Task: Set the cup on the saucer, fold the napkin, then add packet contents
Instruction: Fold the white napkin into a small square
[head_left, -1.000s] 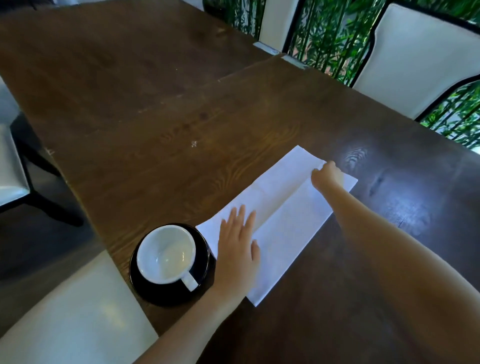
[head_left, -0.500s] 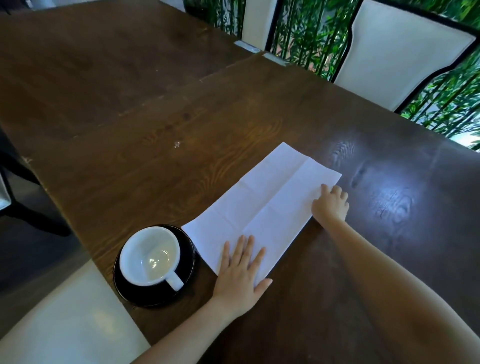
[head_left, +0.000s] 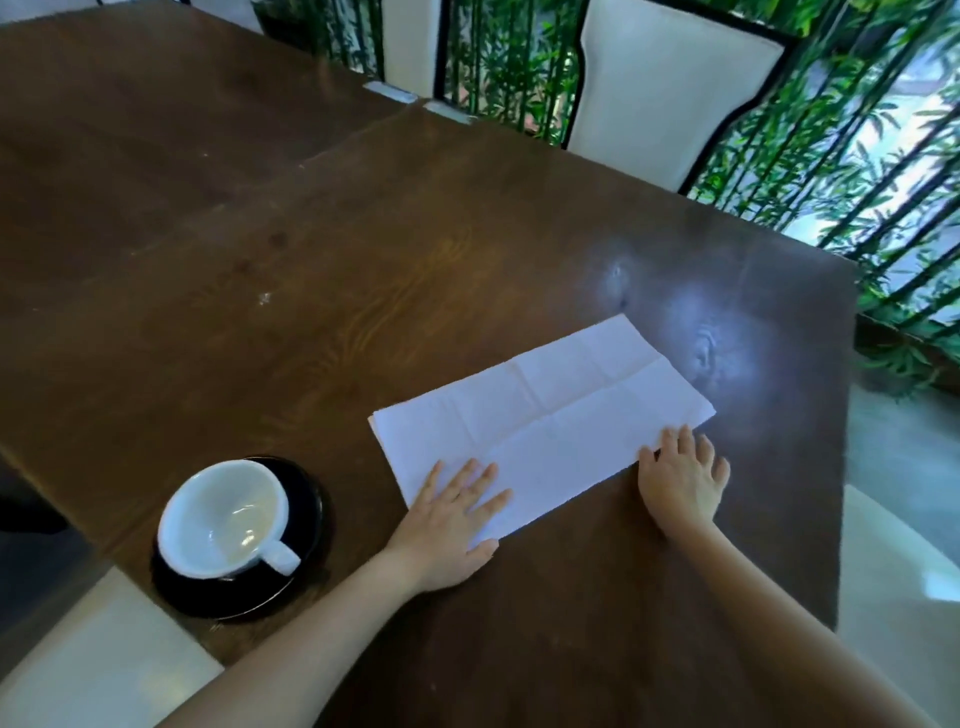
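Note:
A white napkin (head_left: 550, 410) lies flat on the dark wooden table (head_left: 311, 260), a long rectangle with crease lines. My left hand (head_left: 452, 525) presses flat on its near left corner with fingers spread. My right hand (head_left: 683, 478) rests with straight fingers on the napkin's near right corner and the table beside it. To the left, an empty white cup (head_left: 226, 519) stands on a black saucer (head_left: 306, 561), handle pointing toward me. No packet is in view.
A white cushioned chair (head_left: 670, 88) stands beyond the table's far edge before bamboo plants. Another white seat (head_left: 93, 660) sits at the near left below the table edge. The table's right edge (head_left: 847, 415) drops to a pale floor.
My right hand slid back from the napkin's far right corner to its near right corner. My left hand slid down toward the near left corner. The view swung left.

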